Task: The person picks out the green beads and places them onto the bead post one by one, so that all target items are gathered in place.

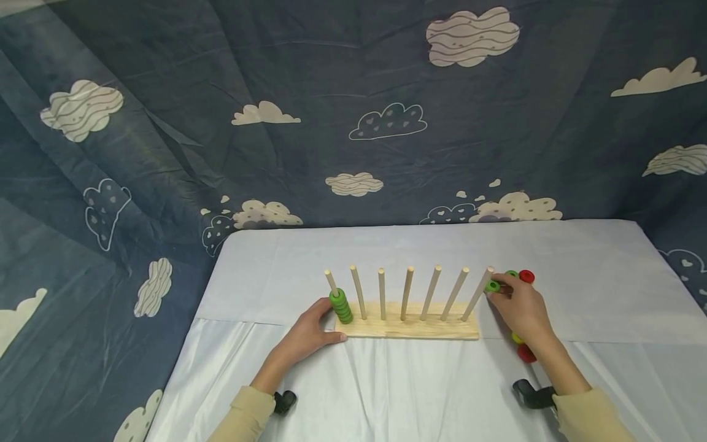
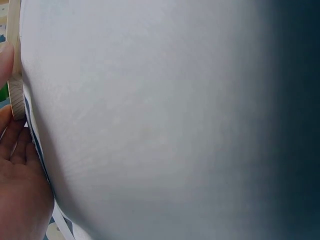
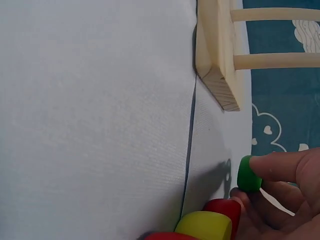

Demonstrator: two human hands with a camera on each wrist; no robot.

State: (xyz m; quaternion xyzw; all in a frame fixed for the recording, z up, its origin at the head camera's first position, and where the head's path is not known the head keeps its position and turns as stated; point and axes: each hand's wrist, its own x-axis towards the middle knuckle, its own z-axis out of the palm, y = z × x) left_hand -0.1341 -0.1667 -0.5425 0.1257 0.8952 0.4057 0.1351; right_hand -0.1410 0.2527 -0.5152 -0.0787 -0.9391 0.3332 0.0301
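Observation:
A wooden peg board (image 1: 409, 331) with a row of upright pegs lies across the white table. Several green rings (image 1: 341, 307) are stacked on its leftmost peg; the other pegs are bare. My left hand (image 1: 309, 331) grips the board's left end, thumb at the front edge and fingers behind; the left wrist view catches the board's end (image 2: 17, 97) between them. Just past the board's right end, my right hand (image 1: 521, 307) pinches a green ring (image 3: 248, 174) between thumb and fingers, close to the top of the rightmost peg (image 1: 478, 293).
Beyond the right hand lie a red ring (image 1: 526, 276) and another green ring (image 1: 512, 273). Nearer, partly hidden by that hand, are a yellow ring (image 1: 517, 338) and a red ring (image 1: 526, 353). A dark cloud-patterned cloth (image 1: 331, 73) hangs behind the table.

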